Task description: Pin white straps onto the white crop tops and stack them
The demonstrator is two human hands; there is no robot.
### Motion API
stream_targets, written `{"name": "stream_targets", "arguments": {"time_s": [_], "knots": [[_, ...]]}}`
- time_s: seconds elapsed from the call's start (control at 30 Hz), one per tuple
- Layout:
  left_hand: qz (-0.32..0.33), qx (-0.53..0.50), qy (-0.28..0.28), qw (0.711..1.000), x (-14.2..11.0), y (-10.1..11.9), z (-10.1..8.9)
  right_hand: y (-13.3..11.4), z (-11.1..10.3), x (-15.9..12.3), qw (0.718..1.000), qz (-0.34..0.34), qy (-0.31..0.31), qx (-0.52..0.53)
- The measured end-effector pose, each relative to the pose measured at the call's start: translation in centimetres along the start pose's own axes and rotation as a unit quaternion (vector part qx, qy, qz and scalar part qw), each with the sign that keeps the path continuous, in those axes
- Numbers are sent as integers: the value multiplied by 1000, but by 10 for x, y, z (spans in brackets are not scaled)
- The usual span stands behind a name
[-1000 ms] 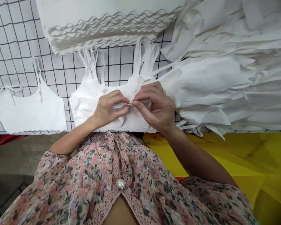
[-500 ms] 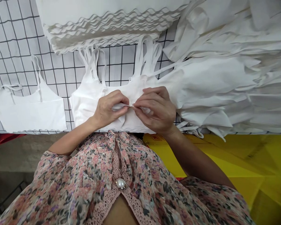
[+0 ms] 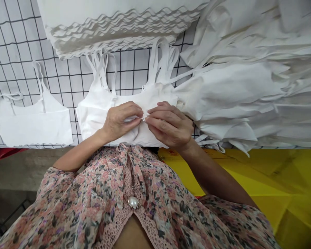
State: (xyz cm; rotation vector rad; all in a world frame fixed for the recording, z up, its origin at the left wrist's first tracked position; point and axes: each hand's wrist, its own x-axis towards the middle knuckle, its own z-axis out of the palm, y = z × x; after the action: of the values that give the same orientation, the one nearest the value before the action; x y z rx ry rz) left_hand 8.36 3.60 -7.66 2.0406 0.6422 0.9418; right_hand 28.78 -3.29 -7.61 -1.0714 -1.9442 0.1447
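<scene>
A white camisole top [image 3: 98, 107] lies flat on the gridded white table [image 3: 12, 48] right in front of me, its thin straps pointing away. My left hand [image 3: 119, 121] is closed in a pinch on a thin white strap [image 3: 134, 118] over the middle of the top. My right hand [image 3: 169, 126] pinches the other end of that strap, where a tiny clear ring or slider [image 3: 144, 118] sits between the fingertips. Both hands meet just above the top's lower hem.
A single white top [image 3: 31, 122] lies to the left. A tall stack of folded white pieces with wavy hems [image 3: 114, 24] fills the back. A loose heap of white tops [image 3: 248, 79] covers the right. Yellow sheeting [image 3: 274, 180] lies below the table edge.
Both hands have drifted slightly lower over the top and kept pinching the strap; my right fingers have shifted around the small ring. The garments have not moved.
</scene>
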Motion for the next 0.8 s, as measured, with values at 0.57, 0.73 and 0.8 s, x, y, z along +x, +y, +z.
{"name": "stream_targets", "arguments": {"time_s": [0.57,0.73,0.8], "knots": [[-17,-9,-43,999,1,0,-4,7,-9,-5,996,-64,-56,-17],[0,-22,-58,998,2,0,-5,14,-19,-4,987,-100,-125,-19],[-7,-37,-66,997,3,0,-6,15,-19,0,986,-101,-130,-25]]}}
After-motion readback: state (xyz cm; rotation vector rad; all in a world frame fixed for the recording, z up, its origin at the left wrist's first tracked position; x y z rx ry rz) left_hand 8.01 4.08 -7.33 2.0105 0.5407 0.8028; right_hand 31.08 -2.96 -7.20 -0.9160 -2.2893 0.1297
